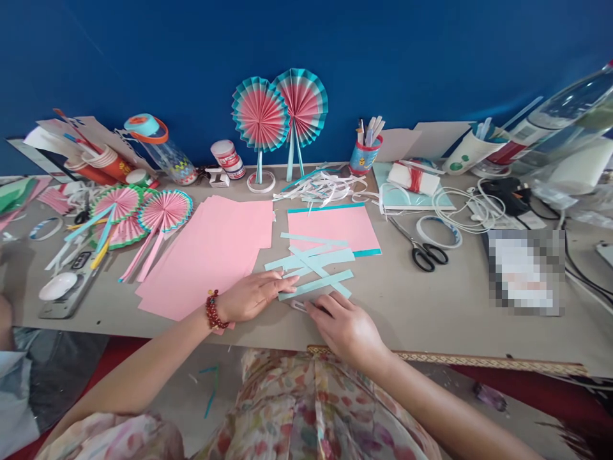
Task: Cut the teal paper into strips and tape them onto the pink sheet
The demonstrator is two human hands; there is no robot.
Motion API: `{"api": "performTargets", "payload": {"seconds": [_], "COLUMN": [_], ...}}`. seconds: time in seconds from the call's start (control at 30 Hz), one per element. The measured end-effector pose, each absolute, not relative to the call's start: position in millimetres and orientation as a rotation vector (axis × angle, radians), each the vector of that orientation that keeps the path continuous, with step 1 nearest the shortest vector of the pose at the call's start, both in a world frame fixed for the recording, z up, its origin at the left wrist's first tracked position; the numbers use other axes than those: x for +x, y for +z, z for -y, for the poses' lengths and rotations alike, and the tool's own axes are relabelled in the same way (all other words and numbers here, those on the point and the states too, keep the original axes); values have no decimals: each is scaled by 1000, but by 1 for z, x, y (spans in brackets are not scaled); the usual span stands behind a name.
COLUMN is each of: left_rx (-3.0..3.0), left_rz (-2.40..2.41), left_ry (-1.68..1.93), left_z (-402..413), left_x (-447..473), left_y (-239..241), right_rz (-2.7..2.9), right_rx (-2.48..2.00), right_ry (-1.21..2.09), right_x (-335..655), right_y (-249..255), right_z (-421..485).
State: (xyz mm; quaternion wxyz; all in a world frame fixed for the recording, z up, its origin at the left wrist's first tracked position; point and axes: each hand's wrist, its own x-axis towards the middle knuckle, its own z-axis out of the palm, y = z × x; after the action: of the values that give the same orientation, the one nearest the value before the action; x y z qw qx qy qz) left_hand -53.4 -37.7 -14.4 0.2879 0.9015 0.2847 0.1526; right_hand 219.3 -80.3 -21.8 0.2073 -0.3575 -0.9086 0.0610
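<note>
My left hand (251, 296), with a red bead bracelet on the wrist, rests on the table with fingers stretched toward a pile of light blue paper strips (313, 263). Its fingertips touch the end of one strip. My right hand (345, 326) lies just below the pile, fingers curled down onto a small pale object (299, 306) at the table's near edge; I cannot make out what it is. A stack of pink paper sheets (213, 255) lies left of the strips. Another pink sheet (332, 229) with teal edges lies behind them.
Two round paper fans (280, 112) stand against the blue wall; more fans (143, 214) lie at left. Black scissors (421, 248), tape rolls (438, 230), white cables (472, 207), a pen cup (364, 153), paper scraps (325, 186) and bottles crowd the back and right.
</note>
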Motion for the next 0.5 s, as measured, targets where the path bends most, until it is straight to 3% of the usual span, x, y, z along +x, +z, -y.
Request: {"api": "performTargets", "payload": {"seconds": [0.37, 0.5], "left_rx": [2418, 2429], "left_rz": [-797, -973], "left_ry": [389, 383], "left_z": [41, 47], "left_x": [-55, -42], "left_y": [-13, -10], "right_rz": [2428, 2255], "right_rx": [-886, -1028], "right_ry": [446, 389], "right_x": [248, 286], "right_y": [-12, -13], "right_z": [89, 83]}}
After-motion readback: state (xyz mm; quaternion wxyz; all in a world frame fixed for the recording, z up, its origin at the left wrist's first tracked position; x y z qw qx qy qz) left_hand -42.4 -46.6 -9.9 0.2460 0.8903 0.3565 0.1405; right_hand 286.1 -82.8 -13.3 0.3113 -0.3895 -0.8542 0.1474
